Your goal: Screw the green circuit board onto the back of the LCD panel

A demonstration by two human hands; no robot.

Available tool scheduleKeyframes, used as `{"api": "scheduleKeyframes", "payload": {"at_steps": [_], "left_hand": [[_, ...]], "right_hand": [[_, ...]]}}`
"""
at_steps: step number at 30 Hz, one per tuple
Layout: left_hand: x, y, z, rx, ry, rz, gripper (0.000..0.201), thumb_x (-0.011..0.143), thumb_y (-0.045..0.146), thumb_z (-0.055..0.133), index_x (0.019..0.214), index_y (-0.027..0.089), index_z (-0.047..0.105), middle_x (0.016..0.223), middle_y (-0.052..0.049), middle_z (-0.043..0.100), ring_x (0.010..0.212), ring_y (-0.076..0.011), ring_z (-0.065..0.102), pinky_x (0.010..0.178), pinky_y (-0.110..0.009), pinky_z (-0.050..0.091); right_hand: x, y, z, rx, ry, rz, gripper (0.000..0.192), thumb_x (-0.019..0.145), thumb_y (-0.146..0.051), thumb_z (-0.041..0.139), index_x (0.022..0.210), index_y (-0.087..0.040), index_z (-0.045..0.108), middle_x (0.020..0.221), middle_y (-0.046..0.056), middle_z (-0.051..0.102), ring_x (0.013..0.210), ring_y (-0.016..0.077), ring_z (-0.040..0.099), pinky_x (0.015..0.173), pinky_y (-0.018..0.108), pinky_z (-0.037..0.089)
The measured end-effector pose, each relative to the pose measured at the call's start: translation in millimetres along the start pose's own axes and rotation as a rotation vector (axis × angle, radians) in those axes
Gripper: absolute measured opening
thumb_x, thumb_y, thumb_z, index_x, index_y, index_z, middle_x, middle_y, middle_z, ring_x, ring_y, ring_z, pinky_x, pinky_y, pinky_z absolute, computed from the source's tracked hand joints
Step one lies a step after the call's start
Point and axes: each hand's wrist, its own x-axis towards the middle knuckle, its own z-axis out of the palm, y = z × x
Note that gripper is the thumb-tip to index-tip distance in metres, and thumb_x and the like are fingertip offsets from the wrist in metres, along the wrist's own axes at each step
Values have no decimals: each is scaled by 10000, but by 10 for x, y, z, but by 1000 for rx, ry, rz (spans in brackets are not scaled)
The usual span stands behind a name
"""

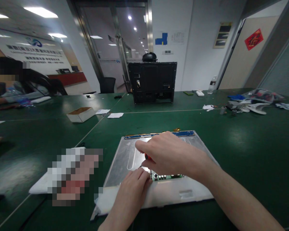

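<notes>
A silver metal display panel [125,154] lies flat on the green table [243,144], with a thin blue circuit strip [183,133] along its far edge. A small green circuit board [170,176] sits on the panel near its front. My right hand [168,154] is closed around a screwdriver with a red handle [147,157], tip down beside the board. My left hand [132,189] rests flat on the panel, fingertips touching the board's left end.
A black monitor casing [152,82] stands upright at the table's far side. An open cardboard box [80,114], paper slips [115,115] and a water bottle [212,84] lie beyond. Clutter [252,102] sits far right. Another person [16,80] sits far left. A blurred patch [74,176] lies left of the panel.
</notes>
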Motion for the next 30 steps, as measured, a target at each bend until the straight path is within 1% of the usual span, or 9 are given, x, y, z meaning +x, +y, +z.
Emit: {"api": "scheduleKeyframes", "payload": {"at_steps": [3, 5, 7, 9, 14, 17, 21, 25, 30], "left_hand": [[-4, 2, -4, -7, 24, 10, 116, 853, 119, 522, 837, 186, 615, 865, -56, 668, 802, -247, 634, 705, -389, 506], [-4, -2, 0, -8, 54, 30, 120, 840, 111, 523, 842, 187, 616, 869, -58, 672, 802, -247, 639, 702, -386, 507], [-2, -11, 9, -7, 83, 53, 139, 829, 101, 512, 853, 187, 619, 879, -65, 676, 801, -249, 642, 690, -381, 509], [2, -21, 21, 0, 95, 63, 155, 826, 96, 496, 842, 188, 620, 877, -69, 678, 785, -250, 643, 669, -375, 508], [4, -24, 31, 14, 64, 48, 146, 849, 121, 494, 848, 190, 623, 921, -72, 675, 799, -239, 636, 686, -367, 507], [-4, -20, 28, 9, 49, 34, 125, 860, 136, 506, 867, 191, 619, 905, -64, 671, 796, -233, 631, 694, -365, 505], [-16, -38, 49, 6, 53, 25, 121, 852, 134, 512, 834, 192, 616, 838, -56, 670, 782, -246, 633, 682, -378, 504], [-12, -46, 53, -14, 95, 58, 159, 836, 118, 495, 883, 191, 629, 911, -75, 679, 818, -250, 639, 704, -381, 508], [1, -5, 2, -17, 63, 25, 168, 844, 122, 474, 853, 198, 625, 906, -60, 672, 795, -226, 628, 702, -347, 500]], "right_hand": [[2, 1, 10, -20, 2, 12, 206, 864, -382, 553, 857, -180, 590, 746, 47, 689, 641, 182, 618, 460, 283, 214], [-14, 2, 9, -10, -12, 4, 184, 848, -358, 566, 825, -177, 588, 743, 45, 687, 635, 178, 613, 460, 284, 215], [-36, 3, 3, 27, -20, -30, 138, 806, -299, 592, 863, -174, 573, 785, 42, 690, 633, 168, 602, 456, 279, 224], [-51, 2, -4, 65, -27, -55, 171, 773, -258, 605, 910, -171, 554, 841, 43, 692, 644, 159, 594, 457, 272, 242], [-30, -5, 0, 49, -31, -35, 156, 805, -207, 561, 957, -172, 554, 851, 41, 693, 661, 154, 592, 461, 272, 237], [0, -6, 14, 6, -5, -2, 138, 841, -277, 562, 938, -183, 590, 790, 38, 695, 636, 160, 597, 462, 277, 219], [12, -11, 13, -23, -27, 19, 249, 854, -413, 570, 800, -178, 632, 736, 50, 690, 643, 176, 611, 476, 281, 232], [-22, -11, -8, 17, -36, -30, 168, 813, -340, 590, 812, -174, 617, 784, 38, 688, 646, 161, 595, 467, 277, 240], [-35, -6, -12, 45, -47, -43, 117, 795, -243, 584, 881, -164, 587, 832, 38, 689, 650, 146, 585, 457, 268, 250]]}}
